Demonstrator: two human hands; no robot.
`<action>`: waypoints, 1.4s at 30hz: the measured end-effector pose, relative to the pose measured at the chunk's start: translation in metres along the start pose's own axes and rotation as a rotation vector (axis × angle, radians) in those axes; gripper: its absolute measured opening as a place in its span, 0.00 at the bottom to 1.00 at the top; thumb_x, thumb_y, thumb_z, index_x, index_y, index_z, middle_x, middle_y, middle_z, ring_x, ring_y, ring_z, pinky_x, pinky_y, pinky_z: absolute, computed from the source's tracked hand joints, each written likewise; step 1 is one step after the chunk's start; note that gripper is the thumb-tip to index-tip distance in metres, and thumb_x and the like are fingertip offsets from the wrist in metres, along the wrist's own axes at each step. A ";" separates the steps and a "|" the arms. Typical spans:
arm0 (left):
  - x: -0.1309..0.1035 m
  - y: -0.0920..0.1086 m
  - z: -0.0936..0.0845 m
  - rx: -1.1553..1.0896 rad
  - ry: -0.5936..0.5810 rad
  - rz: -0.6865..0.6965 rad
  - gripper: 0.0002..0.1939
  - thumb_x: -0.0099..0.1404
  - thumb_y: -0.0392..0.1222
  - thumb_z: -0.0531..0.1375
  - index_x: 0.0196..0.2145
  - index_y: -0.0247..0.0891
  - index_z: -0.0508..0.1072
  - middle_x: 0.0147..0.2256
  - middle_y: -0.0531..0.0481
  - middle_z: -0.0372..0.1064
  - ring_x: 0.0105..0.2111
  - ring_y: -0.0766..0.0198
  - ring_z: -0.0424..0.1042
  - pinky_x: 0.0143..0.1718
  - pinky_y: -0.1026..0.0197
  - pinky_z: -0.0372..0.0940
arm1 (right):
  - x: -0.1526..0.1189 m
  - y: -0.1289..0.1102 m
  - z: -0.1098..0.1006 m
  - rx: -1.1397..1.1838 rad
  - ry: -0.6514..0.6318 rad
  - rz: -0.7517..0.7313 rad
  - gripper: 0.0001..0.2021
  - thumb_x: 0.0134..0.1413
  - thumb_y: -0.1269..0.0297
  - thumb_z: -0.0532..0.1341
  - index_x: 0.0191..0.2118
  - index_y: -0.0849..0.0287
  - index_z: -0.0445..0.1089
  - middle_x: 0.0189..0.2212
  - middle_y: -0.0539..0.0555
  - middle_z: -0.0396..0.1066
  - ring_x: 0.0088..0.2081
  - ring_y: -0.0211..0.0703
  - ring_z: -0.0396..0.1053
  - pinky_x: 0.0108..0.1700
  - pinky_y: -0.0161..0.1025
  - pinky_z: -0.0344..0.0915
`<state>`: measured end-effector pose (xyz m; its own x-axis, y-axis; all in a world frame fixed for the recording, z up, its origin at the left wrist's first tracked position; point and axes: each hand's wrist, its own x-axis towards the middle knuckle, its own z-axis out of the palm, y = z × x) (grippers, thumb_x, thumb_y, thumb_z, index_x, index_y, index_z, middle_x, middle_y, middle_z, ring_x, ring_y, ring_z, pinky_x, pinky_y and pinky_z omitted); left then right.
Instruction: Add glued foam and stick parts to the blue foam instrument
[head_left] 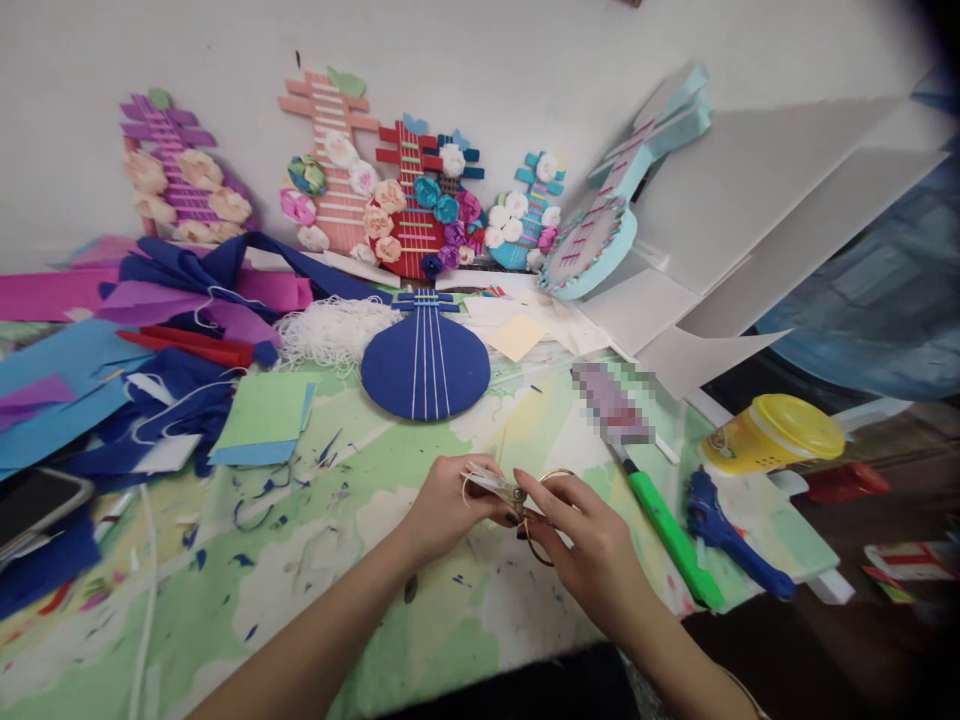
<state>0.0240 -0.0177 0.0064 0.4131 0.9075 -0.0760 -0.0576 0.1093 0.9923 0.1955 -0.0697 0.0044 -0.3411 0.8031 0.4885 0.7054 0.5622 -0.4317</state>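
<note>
The right hand [592,525] grips the scissors [519,494] by the handles, blades toward the left hand [448,505], which pinches what appears to be white string [464,488], too small to confirm. Both are above the table [337,610], nearer than the blue lute [425,365].

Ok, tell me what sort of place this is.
Probably a craft work area, though whether at home or in a workshop I can't tell. Decorated lute-shaped models stand along the wall, a blue glue gun lies at the right, and the right hand holds scissors.
</note>
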 end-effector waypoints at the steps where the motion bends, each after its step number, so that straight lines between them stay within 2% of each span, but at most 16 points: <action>1: 0.000 0.000 0.000 0.008 0.006 0.000 0.07 0.43 0.25 0.63 0.20 0.33 0.70 0.18 0.57 0.68 0.20 0.69 0.69 0.23 0.68 0.65 | -0.001 0.000 0.000 -0.027 0.000 -0.007 0.24 0.55 0.77 0.54 0.57 0.55 0.60 0.33 0.56 0.65 0.35 0.42 0.65 0.35 0.38 0.67; 9: 0.002 -0.002 0.000 0.036 0.018 -0.020 0.08 0.42 0.25 0.64 0.17 0.33 0.69 0.16 0.58 0.66 0.19 0.71 0.66 0.21 0.69 0.63 | -0.008 0.004 0.004 -0.123 -0.037 -0.010 0.28 0.55 0.77 0.55 0.61 0.53 0.54 0.34 0.56 0.67 0.35 0.41 0.67 0.35 0.37 0.68; 16: 0.001 -0.003 0.003 0.006 -0.004 -0.053 0.07 0.43 0.26 0.63 0.19 0.33 0.69 0.18 0.55 0.69 0.21 0.67 0.70 0.24 0.66 0.66 | -0.010 0.005 0.006 -0.143 0.004 -0.025 0.27 0.56 0.76 0.55 0.60 0.52 0.55 0.31 0.55 0.69 0.33 0.41 0.67 0.33 0.37 0.67; 20: 0.000 -0.003 0.004 -0.031 -0.028 -0.026 0.06 0.44 0.26 0.64 0.21 0.33 0.70 0.19 0.54 0.69 0.22 0.67 0.71 0.25 0.65 0.67 | -0.009 0.002 0.005 -0.107 0.020 0.010 0.23 0.57 0.75 0.54 0.58 0.55 0.59 0.32 0.56 0.70 0.34 0.41 0.68 0.33 0.37 0.67; 23: 0.001 -0.003 0.001 -0.039 -0.046 0.037 0.04 0.49 0.31 0.64 0.24 0.32 0.71 0.22 0.51 0.71 0.24 0.65 0.72 0.27 0.63 0.68 | -0.006 0.000 0.000 -0.009 0.058 0.084 0.21 0.57 0.74 0.54 0.56 0.57 0.61 0.33 0.56 0.70 0.34 0.40 0.68 0.35 0.36 0.67; 26: 0.001 -0.002 -0.003 0.070 -0.024 0.127 0.04 0.53 0.35 0.63 0.27 0.32 0.71 0.25 0.48 0.72 0.26 0.65 0.72 0.28 0.63 0.67 | -0.003 -0.001 -0.007 0.072 0.124 0.222 0.20 0.55 0.71 0.57 0.55 0.59 0.63 0.29 0.53 0.69 0.30 0.37 0.66 0.33 0.35 0.66; 31: 0.000 0.001 -0.007 0.119 0.001 0.240 0.02 0.58 0.34 0.59 0.30 0.34 0.69 0.36 0.44 0.73 0.40 0.60 0.73 0.39 0.59 0.69 | -0.002 0.002 -0.009 0.212 0.193 0.476 0.18 0.49 0.64 0.62 0.48 0.60 0.68 0.26 0.51 0.67 0.25 0.36 0.64 0.29 0.34 0.65; 34: 0.000 -0.002 -0.006 0.176 0.041 0.283 0.02 0.60 0.34 0.57 0.33 0.34 0.69 0.35 0.44 0.73 0.39 0.61 0.73 0.39 0.59 0.70 | 0.000 0.001 -0.004 0.352 0.185 0.608 0.18 0.45 0.61 0.64 0.44 0.61 0.69 0.24 0.50 0.67 0.25 0.37 0.64 0.28 0.35 0.65; 37: 0.002 -0.007 -0.006 0.249 0.075 0.353 0.04 0.61 0.33 0.56 0.32 0.34 0.71 0.34 0.45 0.73 0.38 0.61 0.73 0.38 0.60 0.70 | 0.003 0.000 0.003 0.437 0.181 0.657 0.19 0.43 0.59 0.66 0.42 0.61 0.69 0.25 0.51 0.68 0.26 0.39 0.65 0.30 0.37 0.66; 42: 0.002 -0.011 -0.008 0.310 0.086 0.394 0.06 0.61 0.33 0.55 0.32 0.35 0.72 0.35 0.46 0.72 0.37 0.62 0.73 0.37 0.60 0.70 | 0.004 0.004 0.012 0.481 0.225 0.619 0.18 0.45 0.61 0.65 0.44 0.61 0.69 0.29 0.53 0.71 0.30 0.41 0.67 0.33 0.38 0.67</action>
<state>0.0179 -0.0132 -0.0057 0.3375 0.8868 0.3155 0.0832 -0.3620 0.9284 0.1895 -0.0620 -0.0045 0.1924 0.9660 0.1729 0.3637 0.0934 -0.9268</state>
